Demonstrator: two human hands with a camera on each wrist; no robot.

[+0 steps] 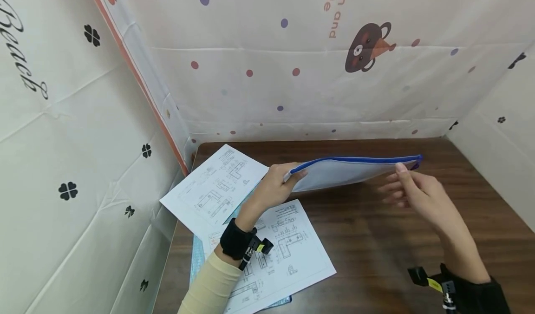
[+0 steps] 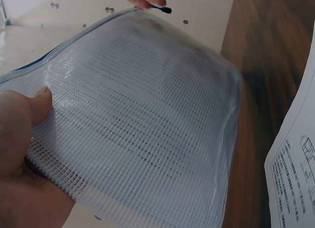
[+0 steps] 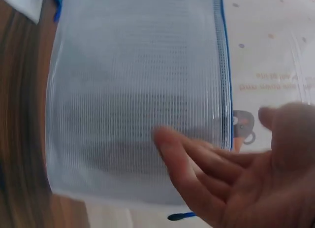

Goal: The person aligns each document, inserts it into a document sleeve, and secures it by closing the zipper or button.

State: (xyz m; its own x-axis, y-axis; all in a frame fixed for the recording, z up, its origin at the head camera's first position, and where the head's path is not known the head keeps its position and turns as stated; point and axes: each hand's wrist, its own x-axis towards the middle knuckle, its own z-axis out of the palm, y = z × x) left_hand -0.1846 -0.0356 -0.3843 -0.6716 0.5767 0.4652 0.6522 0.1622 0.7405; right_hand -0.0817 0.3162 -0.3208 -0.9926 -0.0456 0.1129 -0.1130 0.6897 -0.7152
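Above the table's (image 1: 376, 239) far middle, a mesh zip pouch (image 1: 347, 172) with blue zipper edge is held off the surface, roughly level. Left hand (image 1: 277, 184) pinches its left end, thumb on top in the left wrist view. Right hand (image 1: 418, 193) at its right end, fingers spread and relaxed, fingertip near the zipper pull; contact unclear. Printed drawing sheets (image 1: 288, 244) lie at the table's left edge.
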